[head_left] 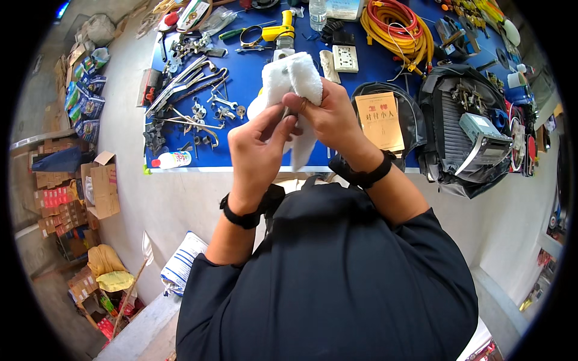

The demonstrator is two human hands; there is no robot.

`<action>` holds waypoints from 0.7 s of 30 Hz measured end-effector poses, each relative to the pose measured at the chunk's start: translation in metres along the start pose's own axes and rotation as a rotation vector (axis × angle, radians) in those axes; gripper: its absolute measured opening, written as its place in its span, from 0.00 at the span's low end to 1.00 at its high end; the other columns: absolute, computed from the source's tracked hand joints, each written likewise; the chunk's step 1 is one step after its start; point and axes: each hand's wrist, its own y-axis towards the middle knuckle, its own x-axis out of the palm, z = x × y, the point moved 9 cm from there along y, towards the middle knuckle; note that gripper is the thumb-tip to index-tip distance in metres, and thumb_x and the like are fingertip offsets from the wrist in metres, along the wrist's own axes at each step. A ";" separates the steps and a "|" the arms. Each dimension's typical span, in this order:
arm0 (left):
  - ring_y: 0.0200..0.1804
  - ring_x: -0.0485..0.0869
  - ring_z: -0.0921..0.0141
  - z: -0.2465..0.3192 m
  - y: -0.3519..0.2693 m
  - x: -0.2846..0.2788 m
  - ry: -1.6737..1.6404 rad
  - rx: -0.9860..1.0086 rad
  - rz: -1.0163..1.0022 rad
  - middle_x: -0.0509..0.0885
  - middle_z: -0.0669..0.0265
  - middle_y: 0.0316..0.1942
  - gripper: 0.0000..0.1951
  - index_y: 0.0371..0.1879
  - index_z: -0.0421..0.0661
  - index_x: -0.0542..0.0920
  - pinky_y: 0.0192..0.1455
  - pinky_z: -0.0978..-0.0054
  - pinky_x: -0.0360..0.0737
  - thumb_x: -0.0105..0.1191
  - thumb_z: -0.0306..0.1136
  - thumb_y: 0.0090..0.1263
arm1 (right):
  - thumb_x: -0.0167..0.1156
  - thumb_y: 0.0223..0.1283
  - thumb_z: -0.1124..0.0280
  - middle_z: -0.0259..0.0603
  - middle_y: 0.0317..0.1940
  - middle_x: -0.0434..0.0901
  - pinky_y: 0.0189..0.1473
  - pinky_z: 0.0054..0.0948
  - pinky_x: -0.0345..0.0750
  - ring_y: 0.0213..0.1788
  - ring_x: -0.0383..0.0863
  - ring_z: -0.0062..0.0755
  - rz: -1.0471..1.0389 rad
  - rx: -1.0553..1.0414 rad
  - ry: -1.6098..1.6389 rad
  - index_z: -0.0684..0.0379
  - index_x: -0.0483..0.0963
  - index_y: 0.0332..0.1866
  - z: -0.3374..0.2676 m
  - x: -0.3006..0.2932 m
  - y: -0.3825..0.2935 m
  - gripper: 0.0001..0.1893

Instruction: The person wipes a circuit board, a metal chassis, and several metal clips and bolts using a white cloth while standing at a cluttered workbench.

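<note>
A folded white terry cloth is held up over the near part of the blue table. My right hand grips it, thumb pressed down on its lower edge. My left hand meets the right one just below, thumb and forefinger pinching a thin metal part whose far end is covered by the cloth and fingers. Part of the cloth hangs beneath both hands. Black bands circle both wrists.
Metal brackets, rods and a wrench crowd the blue table on the left, near a white bottle. Right of my hands lie a book, a black backpack with a car stereo, and coiled yellow hose.
</note>
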 end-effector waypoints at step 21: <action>0.30 0.89 0.62 0.051 0.002 -0.055 0.656 0.497 0.256 0.88 0.54 0.31 0.09 0.43 0.34 0.86 0.36 0.72 0.83 0.58 0.15 0.66 | 0.67 0.58 0.72 0.44 0.27 0.83 0.34 0.37 0.81 0.31 0.87 0.43 -0.162 -0.618 -1.021 0.63 0.78 0.49 -0.046 0.055 -0.025 0.14</action>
